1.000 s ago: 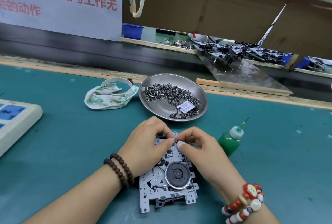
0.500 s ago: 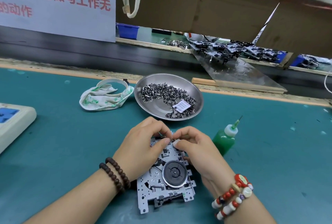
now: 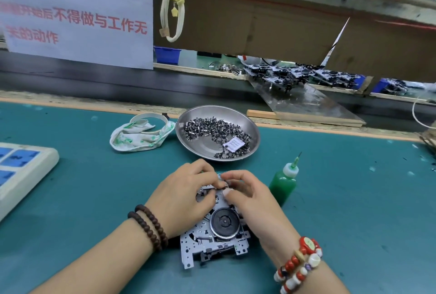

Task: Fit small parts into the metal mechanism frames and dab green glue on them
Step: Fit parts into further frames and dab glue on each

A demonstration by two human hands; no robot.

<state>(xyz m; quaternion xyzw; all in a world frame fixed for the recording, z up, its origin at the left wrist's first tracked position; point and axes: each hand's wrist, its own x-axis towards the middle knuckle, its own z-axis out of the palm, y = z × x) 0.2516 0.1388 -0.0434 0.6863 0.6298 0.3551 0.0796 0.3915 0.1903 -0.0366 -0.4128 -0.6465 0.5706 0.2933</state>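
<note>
Perforated silver metal mechanism frame lengthwise toward near tabletop edge, both hands, left and right, fingertips pinched over its far end, held part indiscernible, green glue bottle nearer right.

Metal mechanism frame: far end hidden under both hands.
Left hand, right hand: fingertips meet over the frame's far edge; whatever they pinch is too small to tell.
Small parts in the steel dish: individual shapes not resolvable.
White slip in the dish: print illegible.
Power strip, near left: cut off by the left edge.
Paper notice, far left: top line cropped, left characters blurred.
Far-right frames: blurred heap.
</note>
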